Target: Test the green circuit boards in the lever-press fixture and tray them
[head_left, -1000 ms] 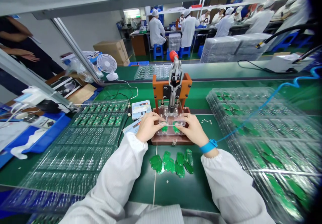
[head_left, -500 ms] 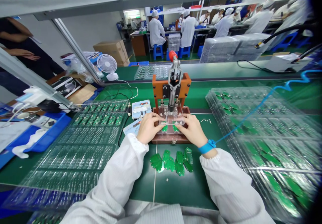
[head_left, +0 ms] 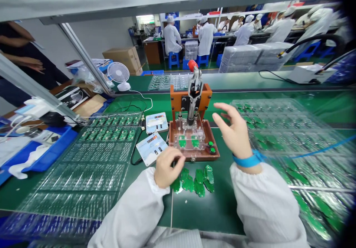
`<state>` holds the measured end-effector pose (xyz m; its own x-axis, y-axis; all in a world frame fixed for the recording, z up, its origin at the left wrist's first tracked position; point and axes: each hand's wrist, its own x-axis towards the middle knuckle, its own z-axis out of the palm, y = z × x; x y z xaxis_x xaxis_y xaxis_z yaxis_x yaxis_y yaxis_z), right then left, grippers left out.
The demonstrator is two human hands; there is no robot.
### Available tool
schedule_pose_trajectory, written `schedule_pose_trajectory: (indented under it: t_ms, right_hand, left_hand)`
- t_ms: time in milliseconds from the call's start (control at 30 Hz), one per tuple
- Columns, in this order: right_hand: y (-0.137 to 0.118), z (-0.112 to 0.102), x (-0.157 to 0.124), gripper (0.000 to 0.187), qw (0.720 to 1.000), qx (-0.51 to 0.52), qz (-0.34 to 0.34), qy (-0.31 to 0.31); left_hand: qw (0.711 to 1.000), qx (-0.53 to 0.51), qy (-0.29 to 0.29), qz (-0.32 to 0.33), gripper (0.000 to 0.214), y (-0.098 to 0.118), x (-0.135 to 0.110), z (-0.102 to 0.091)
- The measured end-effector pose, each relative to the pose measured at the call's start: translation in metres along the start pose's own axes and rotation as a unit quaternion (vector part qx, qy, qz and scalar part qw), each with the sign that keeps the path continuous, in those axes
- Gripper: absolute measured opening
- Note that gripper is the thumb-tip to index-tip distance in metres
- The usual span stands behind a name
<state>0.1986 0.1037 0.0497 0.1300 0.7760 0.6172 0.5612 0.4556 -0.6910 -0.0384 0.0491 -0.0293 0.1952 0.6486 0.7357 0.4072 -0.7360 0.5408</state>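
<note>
A small press jig [head_left: 192, 129] with an orange frame and a red-knobbed lever [head_left: 192, 64] stands in the middle of the green bench. Two green circuit boards [head_left: 189, 142] lie under its clear plate. My right hand [head_left: 235, 131] is raised beside the jig, fingers spread, holding nothing; a blue wrist strap [head_left: 248, 160] circles the wrist. My left hand [head_left: 166, 170] rests curled over a pile of loose green boards [head_left: 196, 177] in front of the jig; whether it grips one is hidden.
Clear blister trays with boards fill the left [head_left: 91, 159] and right [head_left: 294, 144]. Two small meters [head_left: 155, 123] lie left of the jig. A desk fan [head_left: 119, 73], blue bin [head_left: 44, 147] and people in white coats at far benches [head_left: 205, 36].
Both hands left the jig's clear plate. The right hand rose open toward the lever side; the left hand dropped back onto the loose boards.
</note>
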Motion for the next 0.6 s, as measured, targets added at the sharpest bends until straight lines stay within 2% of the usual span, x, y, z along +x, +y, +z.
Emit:
schedule_pose_trajectory:
  t_ms: [100, 167, 233, 300, 400, 433, 500, 600]
  right_hand:
    - [-0.020, 0.006, 0.045, 0.036, 0.996, 0.055, -0.060, 0.039]
    - [-0.027, 0.014, 0.078, 0.039, 0.992, 0.047, -0.101, 0.067]
    - [-0.029, 0.024, 0.113, 0.041, 0.992, 0.039, -0.102, 0.066]
    - [-0.032, 0.033, 0.147, 0.047, 0.997, 0.057, -0.049, -0.005]
    - [-0.047, 0.038, 0.181, 0.060, 0.984, 0.111, 0.025, -0.135]
    - [-0.055, 0.036, 0.186, 0.058, 0.980, 0.124, 0.026, -0.151]
    - [-0.077, 0.028, 0.181, 0.049, 0.980, 0.134, -0.016, -0.149]
    - [-0.109, 0.008, 0.141, 0.044, 0.980, 0.115, -0.145, -0.077]
  left_hand:
    - [0.995, -0.008, -0.071, 0.076, 0.013, 0.003, -0.010, 0.008]
    - [0.992, -0.014, -0.095, 0.080, 0.017, 0.001, -0.014, 0.012]
    - [0.992, -0.020, -0.102, 0.071, 0.019, -0.001, -0.017, 0.014]
    - [0.993, -0.020, -0.101, 0.060, 0.020, -0.002, -0.018, 0.014]
    - [0.993, -0.020, -0.105, 0.051, 0.021, -0.002, -0.017, 0.014]
    - [0.993, -0.021, -0.108, 0.050, 0.021, -0.002, -0.018, 0.014]
    - [0.992, -0.022, -0.112, 0.051, 0.021, -0.002, -0.018, 0.014]
    - [0.991, -0.019, -0.121, 0.050, 0.022, -0.002, -0.019, 0.014]
